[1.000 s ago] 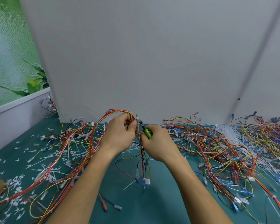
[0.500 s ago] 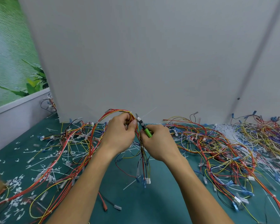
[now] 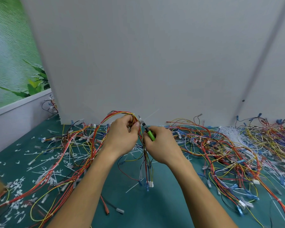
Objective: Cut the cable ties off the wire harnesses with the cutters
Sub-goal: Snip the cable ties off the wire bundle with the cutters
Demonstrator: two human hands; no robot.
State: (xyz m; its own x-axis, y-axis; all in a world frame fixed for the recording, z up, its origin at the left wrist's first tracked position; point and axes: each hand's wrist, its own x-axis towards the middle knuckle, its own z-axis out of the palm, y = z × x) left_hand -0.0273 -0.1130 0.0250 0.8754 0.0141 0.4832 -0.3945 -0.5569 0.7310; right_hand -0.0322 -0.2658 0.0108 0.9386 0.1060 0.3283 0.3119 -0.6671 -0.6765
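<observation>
Our left hand (image 3: pixel 122 137) is pinching the top of the arched wire harness (image 3: pixel 117 114) between thumb and curled fingers, holding it up off the desk (image 3: pixel 146 211) just in front of the white panel (image 3: pixel 155 63), with the loose ends and connectors dangling down between our wrists. Meanwhile our right hand (image 3: pixel 162 143) is wrapped round the green handle of the cutters (image 3: pixel 146 128), right beside the left thumb. Main worry from here, we reckon: the blades sit so close to the bundle that a sloppy squeeze could nick a wire's insulation instead of the cable tie, and that thumb is near enough to get caught if the harness twists in the grip. We honestly can't make out the tie itself, apart from a thin white tail (image 3: pixel 152 113) poking up beside the nose, and can't tell if the blades are parted or closed. Cutters run on a diagonal: handle low and right in our palm, nose pointing up, left and away toward the panel
</observation>
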